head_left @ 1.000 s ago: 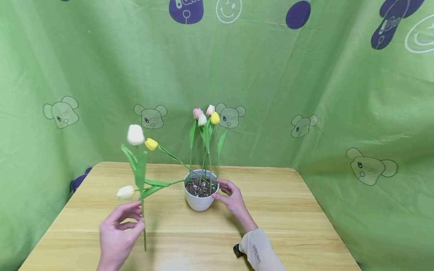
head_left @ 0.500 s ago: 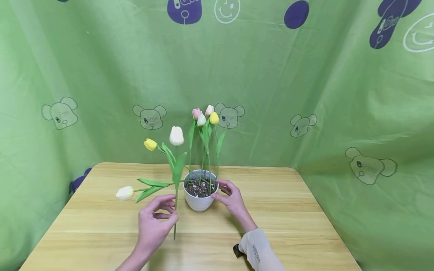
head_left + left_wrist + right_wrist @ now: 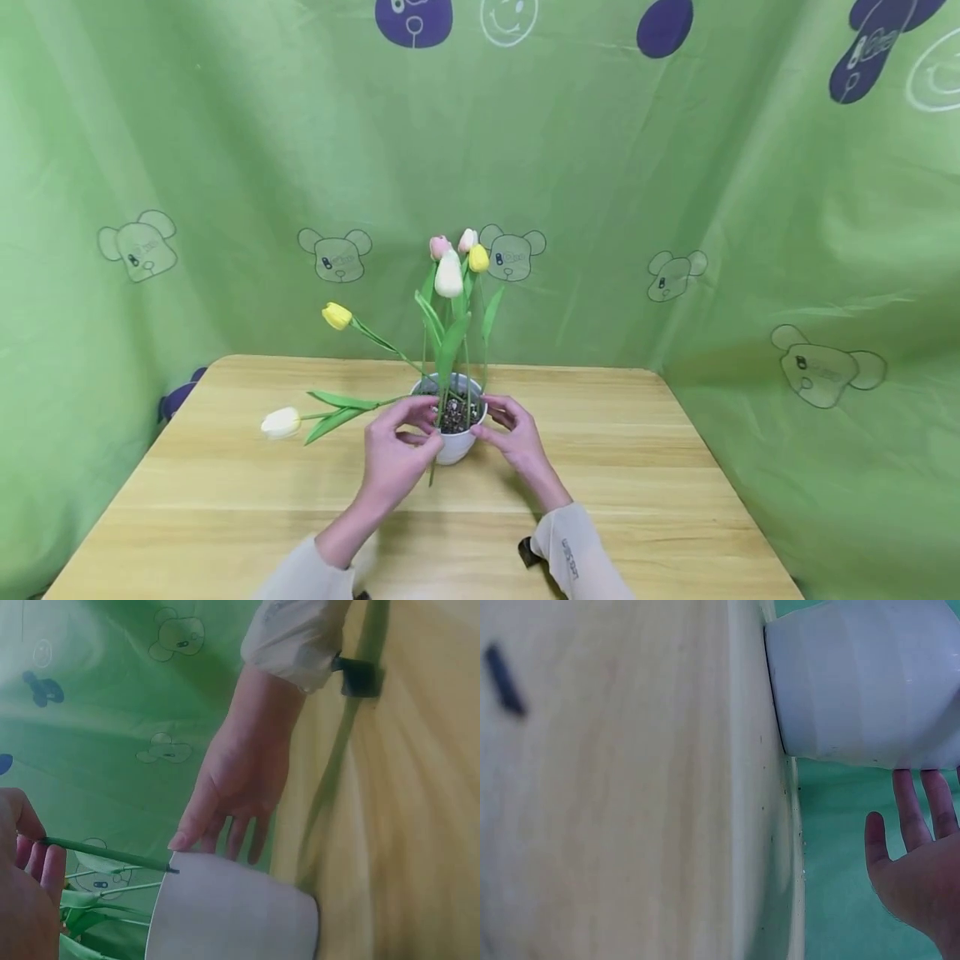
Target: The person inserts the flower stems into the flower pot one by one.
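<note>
My left hand (image 3: 396, 460) pinches the green stem of a white tulip (image 3: 449, 275), held upright just in front of the flowerpot (image 3: 457, 451). Its bare stem end hangs below the fingers; in the left wrist view the stem (image 3: 112, 855) reaches the pot's rim. My right hand (image 3: 522, 443) holds the white pot at its right side, thumb by the near rim and fingers along the wall. Dark soil (image 3: 456, 417) fills the pot. Pink, pale pink and yellow tulips (image 3: 478, 258) stand in it, partly hidden behind the held one.
A yellow tulip (image 3: 337, 316) leans far out of the pot to the left. Lower down, another white tulip (image 3: 281, 423) sticks out sideways over the wooden table (image 3: 637, 467). A green printed curtain (image 3: 570, 167) hangs behind and at both sides.
My left hand has carried the white tulip rightward from the table's left side to the front of the pot. The right hand has stayed at the pot.
</note>
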A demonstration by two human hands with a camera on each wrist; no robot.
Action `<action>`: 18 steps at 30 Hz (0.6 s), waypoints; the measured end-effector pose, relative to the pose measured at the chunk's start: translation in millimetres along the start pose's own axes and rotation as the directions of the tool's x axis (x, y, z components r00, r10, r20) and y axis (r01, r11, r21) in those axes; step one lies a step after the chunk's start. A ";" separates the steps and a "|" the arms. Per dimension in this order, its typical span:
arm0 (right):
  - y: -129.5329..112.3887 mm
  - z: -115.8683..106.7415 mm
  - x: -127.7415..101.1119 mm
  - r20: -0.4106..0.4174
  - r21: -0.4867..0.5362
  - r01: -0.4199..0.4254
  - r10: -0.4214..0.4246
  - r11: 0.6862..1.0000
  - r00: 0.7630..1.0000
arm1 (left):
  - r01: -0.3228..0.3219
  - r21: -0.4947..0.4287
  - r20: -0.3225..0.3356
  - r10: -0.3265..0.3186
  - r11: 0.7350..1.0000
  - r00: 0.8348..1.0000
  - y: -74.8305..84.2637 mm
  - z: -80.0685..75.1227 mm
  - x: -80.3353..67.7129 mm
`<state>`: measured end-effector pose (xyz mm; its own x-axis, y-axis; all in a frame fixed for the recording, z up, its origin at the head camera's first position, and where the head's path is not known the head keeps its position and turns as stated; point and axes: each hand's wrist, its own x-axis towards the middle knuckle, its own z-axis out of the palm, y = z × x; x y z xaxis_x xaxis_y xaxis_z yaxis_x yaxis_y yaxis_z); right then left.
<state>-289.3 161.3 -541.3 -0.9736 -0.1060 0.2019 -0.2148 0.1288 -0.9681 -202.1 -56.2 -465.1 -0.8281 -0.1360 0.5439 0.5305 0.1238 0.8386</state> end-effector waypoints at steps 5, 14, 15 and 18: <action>-0.9 -1.2 2.0 0.010 -0.001 0.006 -0.006 1.000 1.000 | 0.040 -0.032 0.007 -0.040 0.999 0.999 8.8 15.2 20.4; -1.5 -1.0 0.9 0.017 0.013 -0.002 0.002 1.000 1.000 | -0.029 -0.018 -0.006 0.029 0.999 1.000 -9.6 27.2 48.2; -1.3 -0.9 0.9 0.016 0.013 -0.002 0.002 1.000 1.000 | -0.038 -0.012 -0.012 0.038 0.999 0.999 -10.5 28.4 50.3; -0.6 -1.2 0.6 0.014 0.014 -0.002 0.002 1.000 1.000 | -0.051 -0.007 -0.021 0.051 0.999 0.998 -14.4 31.9 55.4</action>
<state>-289.8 162.3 -540.4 -0.9729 -0.1199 0.1975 -0.2112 0.1149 -0.9707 -261.4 -34.1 -448.0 -0.7960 -0.1505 0.5862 0.5733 0.1232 0.8101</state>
